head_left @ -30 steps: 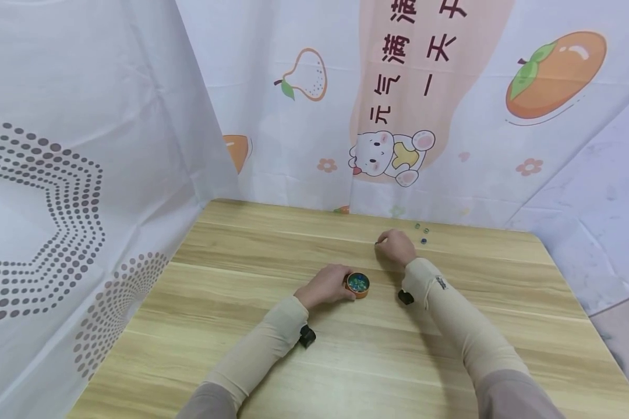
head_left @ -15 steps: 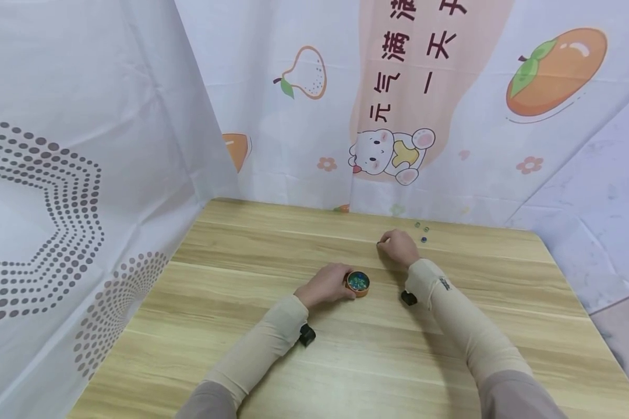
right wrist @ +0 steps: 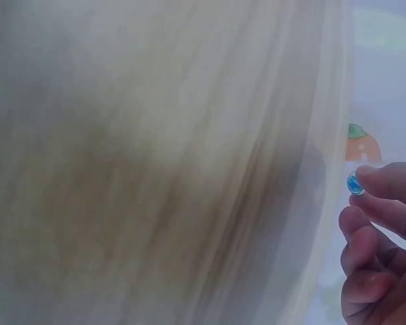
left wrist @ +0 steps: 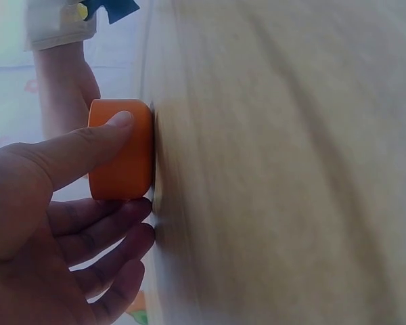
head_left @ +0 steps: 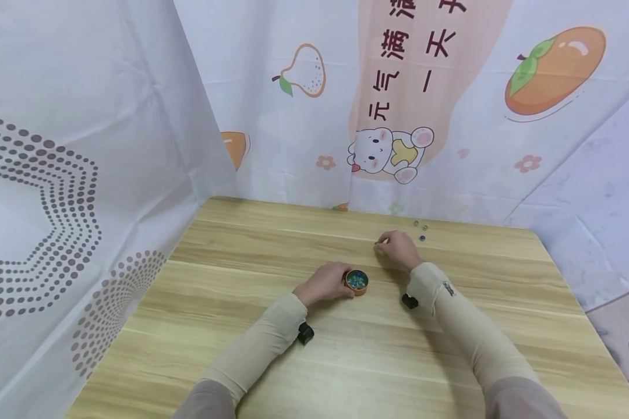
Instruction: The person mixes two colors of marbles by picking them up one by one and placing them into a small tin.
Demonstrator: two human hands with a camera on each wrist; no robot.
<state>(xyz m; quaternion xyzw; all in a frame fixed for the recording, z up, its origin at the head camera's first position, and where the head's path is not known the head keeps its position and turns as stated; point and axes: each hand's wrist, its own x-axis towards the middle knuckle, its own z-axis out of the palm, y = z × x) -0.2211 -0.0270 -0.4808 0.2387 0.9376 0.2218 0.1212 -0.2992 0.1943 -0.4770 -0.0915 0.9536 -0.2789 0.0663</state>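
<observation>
My left hand (head_left: 325, 283) grips a small round orange tin (head_left: 359, 292) that stands on the table. Its thumb lies against the side of the orange wall (left wrist: 122, 176) in the left wrist view. Inside the tin are several blue and green glass marbles (head_left: 357, 280). Farther back and to the right, my right hand (head_left: 400, 249) pinches a clear marble with blue in it (right wrist: 354, 183) between thumb and index finger. The other fingers of that hand are curled. Three more marbles lie just beyond it: a blue one (head_left: 422, 238) and two pale greenish ones (head_left: 425, 227).
A wood-grain table (head_left: 272, 233) extends under both arms. Behind it hangs a white printed curtain (head_left: 304, 151), and a dotted white cloth (head_left: 136, 145) hangs on the left. Each wrist carries a small black camera (head_left: 306, 333).
Only slight shifts show. The right wrist has moved a little to the right, with the marble still pinched. The left hand keeps its grip on the tin.
</observation>
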